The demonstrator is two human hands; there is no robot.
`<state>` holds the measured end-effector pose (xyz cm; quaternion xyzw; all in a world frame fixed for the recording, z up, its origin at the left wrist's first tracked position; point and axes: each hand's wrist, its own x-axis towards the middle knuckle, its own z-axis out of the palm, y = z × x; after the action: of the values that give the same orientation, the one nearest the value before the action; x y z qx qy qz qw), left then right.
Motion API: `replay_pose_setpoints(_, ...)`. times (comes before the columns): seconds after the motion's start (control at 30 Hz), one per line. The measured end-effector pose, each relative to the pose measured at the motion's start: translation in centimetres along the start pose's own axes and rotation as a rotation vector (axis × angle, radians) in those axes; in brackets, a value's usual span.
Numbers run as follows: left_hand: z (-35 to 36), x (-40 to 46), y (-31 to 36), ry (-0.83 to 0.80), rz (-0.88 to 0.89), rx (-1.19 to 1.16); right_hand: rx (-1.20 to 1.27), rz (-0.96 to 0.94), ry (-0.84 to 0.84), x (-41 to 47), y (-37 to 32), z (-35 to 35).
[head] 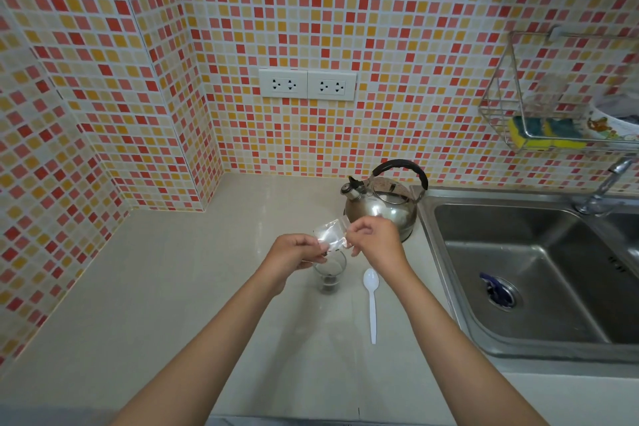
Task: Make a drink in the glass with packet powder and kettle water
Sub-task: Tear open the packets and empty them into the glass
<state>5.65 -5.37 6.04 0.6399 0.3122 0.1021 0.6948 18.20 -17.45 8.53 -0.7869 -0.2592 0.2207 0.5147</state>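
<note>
A small clear plastic packet [330, 234] hangs tilted over a clear glass [330, 274] that stands on the counter. My left hand [294, 251] pinches the packet's lower left corner and my right hand [375, 237] pinches its right edge. Dark powder lies at the bottom of the glass. A steel kettle [382, 206] with a black handle stands just behind my right hand, next to the sink. A white plastic spoon [371, 301] lies on the counter to the right of the glass.
A steel sink [539, 273] with a tap [601, 188] takes up the right side. A wire rack [553, 107] with a sponge hangs on the tiled wall. Two double sockets [307, 84] sit on the wall above the beige counter [155, 304].
</note>
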Motion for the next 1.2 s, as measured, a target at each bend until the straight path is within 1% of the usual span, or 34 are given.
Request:
replay_pose_setpoints(0.1, -1.1, -0.9, 0.0, 0.089, -0.012, -0.126, 0.110, 0.084, -0.106, -0.6, -1.0, 0.4)
replay_pose_setpoints(0.23, -3.9, -1.7, -0.2, 0.193, 0.000, -0.093, 0.150, 0.148, -0.184, -1.5, -1.8, 2.5)
replay_pose_setpoints(0.33, -6.9, -1.9, -1.4, 0.269, -0.023, 0.019, 0.144, 0.203, -0.147, -2.4, -1.1, 6.1)
replay_pose_setpoints(0.43, -9.4, -2.0, -3.4, 0.290, -0.086, 0.087, 0.074, 0.262, -0.113, -2.7, 0.2, 10.1)
replay_pose_setpoints(0.6, -10.0, -0.3, -7.1, 0.341, -0.200, 0.229, -0.101, 0.349, -0.054, -1.1, 2.7, 14.6)
replay_pose_setpoints(0.73, -9.2, 1.5, -8.5, 0.393, -0.236, 0.355, -0.351, 0.298, -0.035, -0.2, 4.5, 16.1)
replay_pose_setpoints(0.87, -8.6, 2.6, -9.1, 0.399, -0.275, 0.408, -0.564, 0.248, -0.103, -0.1, 5.4, 16.6)
replay_pose_setpoints(1.07, -8.4, 3.2, -10.2, 0.399, -0.277, 0.474, -0.664, 0.147, -0.098, -0.3, 6.5, 17.4)
replay_pose_setpoints(1.2, -8.2, 3.2, -10.4, 0.449, -0.287, 0.497, -0.776, 0.015, -0.125, -0.2, 7.0, 17.7)
